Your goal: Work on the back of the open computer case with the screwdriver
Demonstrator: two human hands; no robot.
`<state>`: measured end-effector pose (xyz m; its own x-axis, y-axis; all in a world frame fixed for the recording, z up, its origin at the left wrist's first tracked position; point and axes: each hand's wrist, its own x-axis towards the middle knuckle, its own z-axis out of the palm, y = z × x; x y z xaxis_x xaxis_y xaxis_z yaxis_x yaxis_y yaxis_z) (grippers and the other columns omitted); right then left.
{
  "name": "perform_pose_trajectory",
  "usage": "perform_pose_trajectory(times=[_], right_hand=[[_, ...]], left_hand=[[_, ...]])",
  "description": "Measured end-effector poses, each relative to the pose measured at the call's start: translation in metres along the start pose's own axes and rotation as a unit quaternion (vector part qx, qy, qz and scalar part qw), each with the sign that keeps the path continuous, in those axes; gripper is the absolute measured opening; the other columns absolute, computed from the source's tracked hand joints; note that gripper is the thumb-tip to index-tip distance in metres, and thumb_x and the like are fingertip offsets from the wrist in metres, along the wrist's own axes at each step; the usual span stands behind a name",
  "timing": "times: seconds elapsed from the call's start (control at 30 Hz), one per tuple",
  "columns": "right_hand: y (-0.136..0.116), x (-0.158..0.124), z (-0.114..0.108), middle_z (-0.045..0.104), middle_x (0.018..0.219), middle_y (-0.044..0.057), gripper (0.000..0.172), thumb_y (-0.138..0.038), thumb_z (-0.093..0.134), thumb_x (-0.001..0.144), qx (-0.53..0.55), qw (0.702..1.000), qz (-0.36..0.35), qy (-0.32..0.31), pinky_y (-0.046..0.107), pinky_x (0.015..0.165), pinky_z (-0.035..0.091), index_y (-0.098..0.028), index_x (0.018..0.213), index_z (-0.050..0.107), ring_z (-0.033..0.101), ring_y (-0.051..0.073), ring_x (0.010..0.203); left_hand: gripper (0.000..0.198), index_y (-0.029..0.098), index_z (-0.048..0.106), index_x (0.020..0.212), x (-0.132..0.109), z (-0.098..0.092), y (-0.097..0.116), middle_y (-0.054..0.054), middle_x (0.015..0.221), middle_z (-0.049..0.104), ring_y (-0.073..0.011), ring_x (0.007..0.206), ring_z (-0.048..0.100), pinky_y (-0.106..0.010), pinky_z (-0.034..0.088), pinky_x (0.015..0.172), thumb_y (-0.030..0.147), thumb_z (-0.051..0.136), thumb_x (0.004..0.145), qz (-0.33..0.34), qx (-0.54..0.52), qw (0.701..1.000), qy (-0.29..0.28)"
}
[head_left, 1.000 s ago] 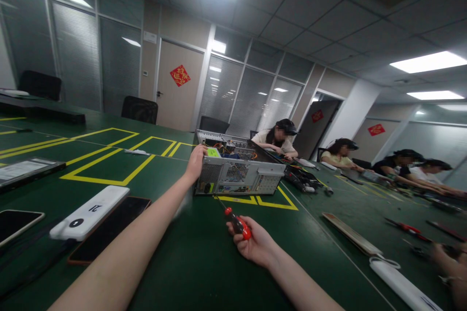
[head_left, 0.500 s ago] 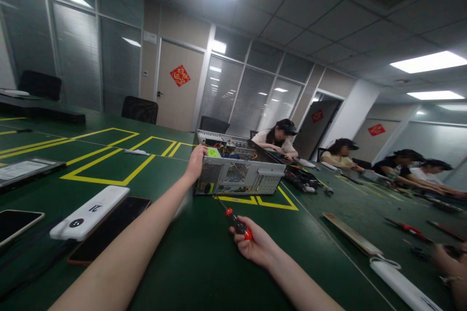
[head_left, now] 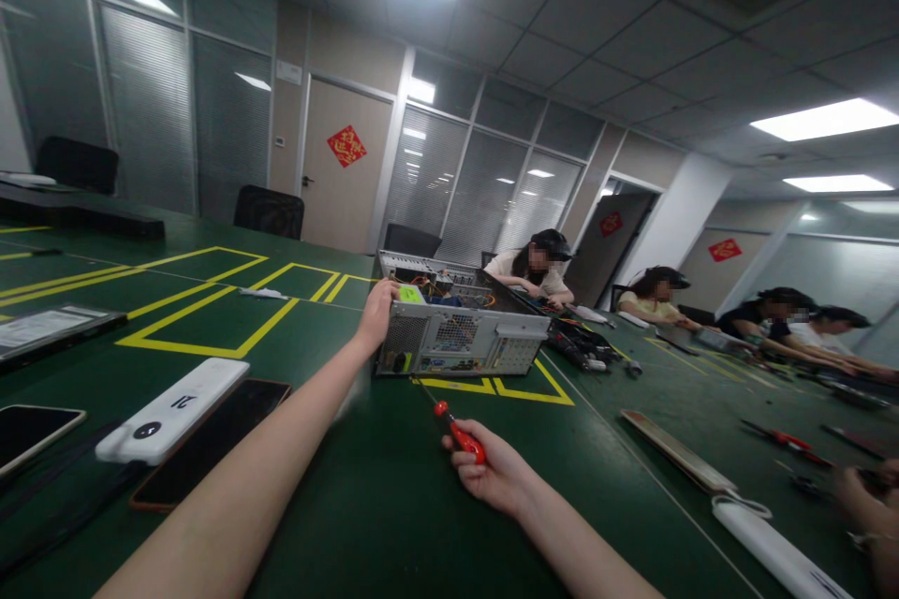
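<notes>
table: green table [head_left: 393, 524] | yellow tape [head_left: 211, 328] | open computer case [head_left: 456, 337] | phone [head_left: 35, 430] | red-handled tool [head_left: 783, 438]

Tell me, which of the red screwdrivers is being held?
The near screwdriver, gripped in the right hand, its shaft pointing at the computer case. The other screwdriver lies untouched on the green table, far right.

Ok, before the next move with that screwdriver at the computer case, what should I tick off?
1. Left hand rests on the computer case at its top corner: ok.
2. Right hand wraps the screwdriver handle: ok.
3. Screwdriver tip seated on a screw: cannot tell, too small.
4. Case open on top, cables showing: ok.
5. White power bank apart from the left forearm: ok.
</notes>
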<state>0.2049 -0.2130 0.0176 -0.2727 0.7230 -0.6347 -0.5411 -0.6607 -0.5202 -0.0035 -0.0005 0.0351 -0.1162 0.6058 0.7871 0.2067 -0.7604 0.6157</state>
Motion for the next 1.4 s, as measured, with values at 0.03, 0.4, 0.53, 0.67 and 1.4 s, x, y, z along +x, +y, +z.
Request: perform_pose_trajectory(times=[0.03, 0.4, 0.53, 0.67, 1.4], right_hand=[[0.0003, -0.0012, 0.0012, 0.047, 0.056, -0.005, 0.029, -0.033, 0.044, 0.099, -0.002, 1.000, 0.000, 0.001, 0.006, 0.033, 0.028, -0.008, 0.090, 0.055, 0.040, 0.001, 0.038], [0.0007, 0.0037, 0.0005, 0.058, 0.064, 0.002, 0.048, -0.045, 0.030, 0.102, -0.025, 0.999, -0.008, -0.025, 0.006, 0.030, 0.023, -0.007, 0.099, 0.059, 0.040, 0.001, 0.036], [-0.0003, 0.0013, 0.0011, 0.052, 0.060, -0.002, 0.032, -0.037, 0.042, 0.100, -0.025, 1.000, 0.002, 0.000, 0.006, 0.031, 0.022, -0.010, 0.088, 0.055, 0.038, 0.000, 0.036], [0.0005, -0.0003, 0.0023, 0.050, 0.060, -0.003, 0.031, -0.039, 0.044, 0.099, -0.005, 1.000, 0.013, 0.006, 0.006, 0.032, 0.026, -0.012, 0.088, 0.054, 0.040, 0.001, 0.037], [0.0014, 0.0051, -0.0016, 0.061, 0.072, 0.005, 0.037, -0.042, 0.037, 0.100, -0.007, 1.000, 0.006, -0.004, 0.009, 0.032, 0.037, -0.011, 0.099, 0.056, 0.054, 0.006, 0.048]], left_hand=[[0.035, 0.023, 0.048, 0.071, 0.0001, 0.0001, -0.0002, -0.006, 0.105, 0.066, -0.0187, 0.116, 0.055, -0.038, 0.035, 0.116, 0.032, 0.024, 0.096, -0.001, 0.002, 1.000, 0.001], [0.036, 0.022, 0.051, 0.073, -0.0006, 0.0003, -0.0005, -0.006, 0.105, 0.067, -0.0188, 0.116, 0.055, -0.038, 0.035, 0.115, 0.032, 0.026, 0.096, 0.000, 0.000, 1.000, 0.001], [0.036, 0.022, 0.051, 0.072, 0.0001, 0.0000, -0.0002, -0.006, 0.104, 0.067, -0.0185, 0.114, 0.056, -0.037, 0.036, 0.114, 0.031, 0.025, 0.096, 0.003, 0.001, 1.000, 0.001], [0.036, 0.022, 0.050, 0.072, -0.0001, -0.0001, -0.0001, -0.006, 0.105, 0.066, -0.0185, 0.116, 0.055, -0.037, 0.035, 0.115, 0.031, 0.025, 0.096, -0.002, 0.002, 1.000, -0.002], [0.034, 0.023, 0.050, 0.072, 0.0009, -0.0005, -0.0026, -0.004, 0.106, 0.067, -0.0184, 0.118, 0.054, -0.037, 0.034, 0.115, 0.028, 0.025, 0.095, -0.010, 0.005, 1.000, -0.009]])
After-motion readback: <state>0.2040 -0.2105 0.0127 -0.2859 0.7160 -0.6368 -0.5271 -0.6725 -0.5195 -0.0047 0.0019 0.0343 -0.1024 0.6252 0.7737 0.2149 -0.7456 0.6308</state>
